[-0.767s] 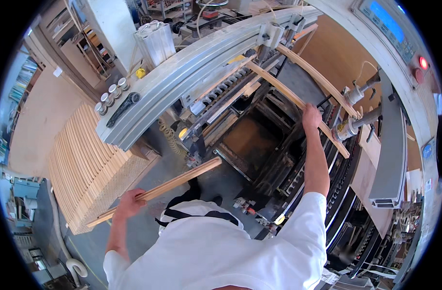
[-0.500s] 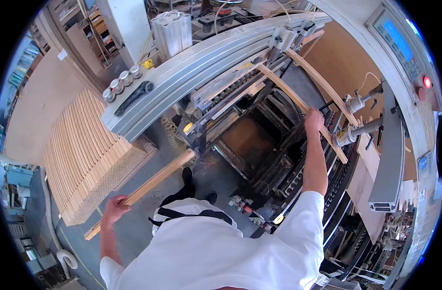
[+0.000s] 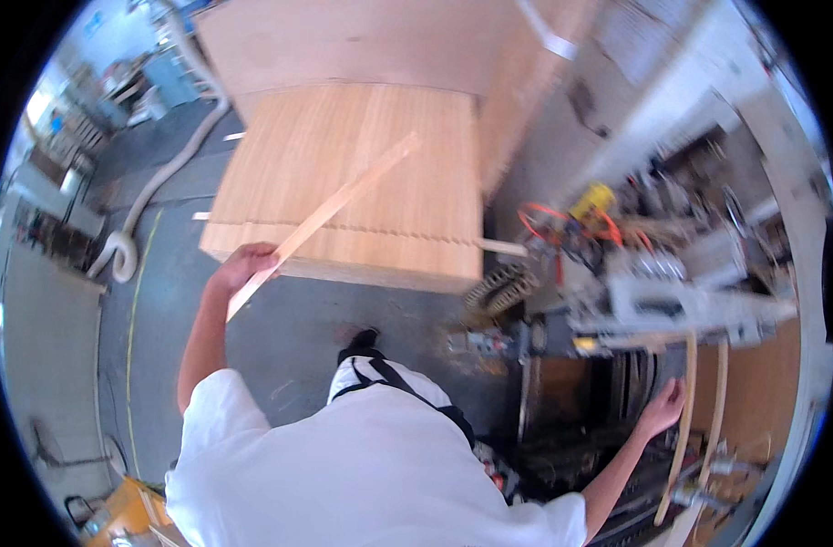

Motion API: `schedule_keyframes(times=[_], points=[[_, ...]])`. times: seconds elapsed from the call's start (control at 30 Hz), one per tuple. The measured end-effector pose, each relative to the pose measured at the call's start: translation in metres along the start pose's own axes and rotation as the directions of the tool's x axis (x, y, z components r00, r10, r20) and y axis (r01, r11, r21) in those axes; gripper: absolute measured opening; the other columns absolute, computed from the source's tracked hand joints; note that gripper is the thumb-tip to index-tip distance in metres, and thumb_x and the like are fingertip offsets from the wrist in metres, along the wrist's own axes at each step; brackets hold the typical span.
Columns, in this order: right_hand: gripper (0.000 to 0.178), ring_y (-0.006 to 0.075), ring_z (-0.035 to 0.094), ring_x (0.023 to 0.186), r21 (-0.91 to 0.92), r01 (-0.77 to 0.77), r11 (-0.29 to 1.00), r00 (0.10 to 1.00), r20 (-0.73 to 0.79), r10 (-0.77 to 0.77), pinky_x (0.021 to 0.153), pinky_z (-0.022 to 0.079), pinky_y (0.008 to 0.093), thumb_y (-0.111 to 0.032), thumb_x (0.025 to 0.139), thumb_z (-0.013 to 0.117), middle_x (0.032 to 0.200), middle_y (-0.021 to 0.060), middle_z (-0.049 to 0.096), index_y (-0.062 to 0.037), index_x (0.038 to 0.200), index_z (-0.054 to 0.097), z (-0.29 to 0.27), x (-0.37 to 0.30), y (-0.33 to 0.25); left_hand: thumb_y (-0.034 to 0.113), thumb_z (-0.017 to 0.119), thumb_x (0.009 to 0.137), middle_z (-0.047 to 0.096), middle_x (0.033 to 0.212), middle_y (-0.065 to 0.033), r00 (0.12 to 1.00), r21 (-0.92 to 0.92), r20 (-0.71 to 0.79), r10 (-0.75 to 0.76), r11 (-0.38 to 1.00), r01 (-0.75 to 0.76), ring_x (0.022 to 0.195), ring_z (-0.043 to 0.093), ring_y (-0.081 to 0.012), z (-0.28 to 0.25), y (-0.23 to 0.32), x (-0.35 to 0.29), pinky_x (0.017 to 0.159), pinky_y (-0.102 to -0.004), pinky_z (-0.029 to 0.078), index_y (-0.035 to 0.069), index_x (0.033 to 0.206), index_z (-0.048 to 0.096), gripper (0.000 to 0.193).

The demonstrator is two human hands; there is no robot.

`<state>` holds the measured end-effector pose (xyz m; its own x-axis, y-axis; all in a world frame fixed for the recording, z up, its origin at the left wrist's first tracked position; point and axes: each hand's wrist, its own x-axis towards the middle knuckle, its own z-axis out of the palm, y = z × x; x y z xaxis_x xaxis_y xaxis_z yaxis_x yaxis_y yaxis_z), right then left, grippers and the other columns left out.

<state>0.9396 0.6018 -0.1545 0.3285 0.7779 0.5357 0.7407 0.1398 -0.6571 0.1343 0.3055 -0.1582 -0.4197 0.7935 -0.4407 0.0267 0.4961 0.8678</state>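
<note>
My left hand is closed around a pale wooden strip near its lower end. The strip slants up and away to the right, over a stack of wooden strips laid side by side. Far off to the right, my right hand is beside another wooden strip lying in the machine. Its fingers look curled and are blurred, so I cannot make out whether they grip that strip. A second machine-held strip lies just beyond it.
Behind the stack stands a large brown board. A pale hose runs along the grey floor at left. The machine's metal beam and dark frame are at right, with orange cables above them.
My view has swung left, bringing the stack to the middle and the machine to the right edge. The left-hand strip has risen and now reaches over the stack.
</note>
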Motion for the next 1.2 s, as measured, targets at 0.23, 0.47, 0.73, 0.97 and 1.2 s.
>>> schedule_keyframes(times=[0.23, 0.47, 0.73, 0.97, 1.2], points=[[0.021, 0.0154, 0.059, 0.083, 0.174, -0.092, 0.980, 0.925, 0.380, 0.020, 0.075, 0.050, 0.0278, -0.007, 0.092, 0.063, 0.096, 0.0077, 0.064, 0.0030, 0.110, 0.062, 0.147, -0.174, -0.127, 0.027, 0.069, 0.083, 0.071, 0.101, -0.0105, 0.855, 0.101, -0.492, 0.167, 0.986, -0.135, 0.091, 0.066, -0.0181, -0.155, -0.077, 0.168, 0.082, -0.0316, 0.051, -0.002, 0.116, 0.066, 0.044], [0.022, 0.0267, 0.064, 0.085, -0.024, -0.014, 1.000, 0.755, 0.655, 0.026, 0.071, 0.053, 0.0329, 0.002, 0.083, 0.066, 0.105, 0.0168, 0.062, 0.0033, 0.104, 0.063, 0.165, -0.253, -0.211, 0.036, 0.064, 0.080, 0.071, 0.100, -0.0194, 0.728, 0.247, -0.684, 0.054, 0.955, 0.161, 0.097, 0.068, -0.0331, -0.188, -0.061, 0.280, 0.087, -0.0401, 0.052, 0.004, 0.108, 0.070, 0.043], [0.021, 0.0203, 0.064, 0.080, -0.219, -0.078, 0.973, 0.823, 0.537, 0.187, 0.072, 0.052, 0.0307, 0.001, 0.083, 0.065, 0.098, 0.0139, 0.064, 0.0037, 0.103, 0.065, 0.114, -0.294, -0.193, 0.039, 0.057, 0.086, 0.062, 0.122, -0.0221, 0.786, 0.369, -0.619, 0.006, 0.885, 0.283, 0.116, 0.060, -0.0350, -0.183, -0.042, 0.368, 0.099, -0.0438, 0.047, 0.009, 0.121, 0.065, 0.047], [0.020, 0.0272, 0.065, 0.082, -0.235, -0.190, 0.953, 0.861, 0.426, 0.277, 0.073, 0.053, 0.0336, -0.002, 0.083, 0.066, 0.098, 0.0171, 0.064, 0.0037, 0.102, 0.065, 0.082, -0.343, -0.208, 0.031, 0.050, 0.087, 0.066, 0.117, -0.0175, 0.778, 0.502, -0.616, 0.119, 0.821, 0.272, 0.110, 0.063, -0.0322, -0.190, -0.054, 0.381, 0.094, -0.0413, 0.050, 0.012, 0.123, 0.066, 0.043], [0.022, 0.0346, 0.063, 0.100, -0.273, -0.327, 0.905, 0.910, 0.167, 0.380, 0.088, 0.050, 0.0383, -0.010, 0.088, 0.062, 0.108, 0.0177, 0.065, 0.0000, 0.107, 0.064, 0.007, -0.388, -0.221, 0.017, 0.059, 0.085, 0.064, 0.121, -0.0208, 0.646, 0.664, -0.375, 0.665, 0.679, -0.314, 0.108, 0.062, -0.0330, -0.125, -0.035, 0.379, 0.090, -0.0415, 0.051, 0.000, 0.117, 0.065, 0.037]])
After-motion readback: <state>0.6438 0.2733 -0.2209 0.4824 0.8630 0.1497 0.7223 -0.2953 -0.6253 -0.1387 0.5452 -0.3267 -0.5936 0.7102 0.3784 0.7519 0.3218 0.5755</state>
